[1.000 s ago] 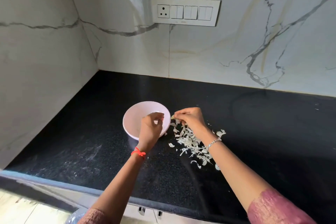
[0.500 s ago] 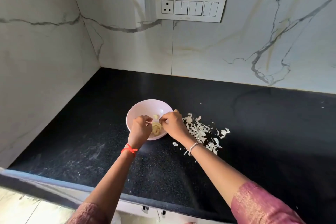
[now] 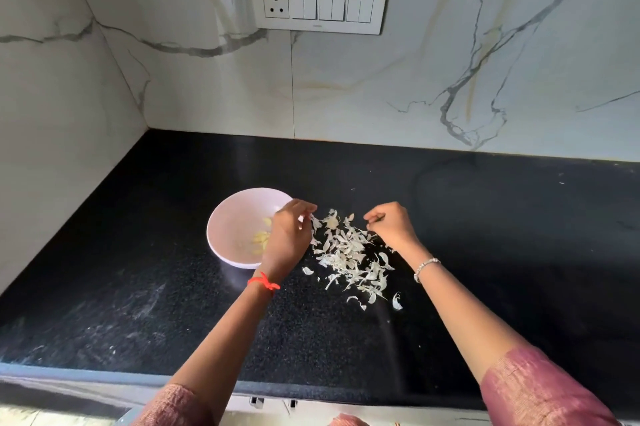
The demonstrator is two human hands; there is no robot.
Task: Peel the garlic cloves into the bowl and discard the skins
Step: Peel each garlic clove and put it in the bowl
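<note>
A pale pink bowl (image 3: 239, 218) stands on the black counter (image 3: 173, 270) with a few peeled yellowish garlic cloves (image 3: 261, 238) inside. Just right of it lies a loose pile of white garlic skins (image 3: 349, 252). My left hand (image 3: 289, 235) hovers over the bowl's right rim, its fingers curled and pinching a scrap of skin at the pile's left edge. My right hand (image 3: 391, 226) is at the pile's upper right, fingers curled and fingertips drawn together, with nothing visible between them.
Marble walls close the counter on the left and at the back, with a switch panel (image 3: 318, 5) on the back wall. A few stray skins (image 3: 396, 301) lie nearer the counter's front edge (image 3: 104, 373).
Both hands were together over the bowl half a second ago. They have drawn apart, and the right hand has moved to the far side of the skin pile. The cloves in the bowl are uncovered.
</note>
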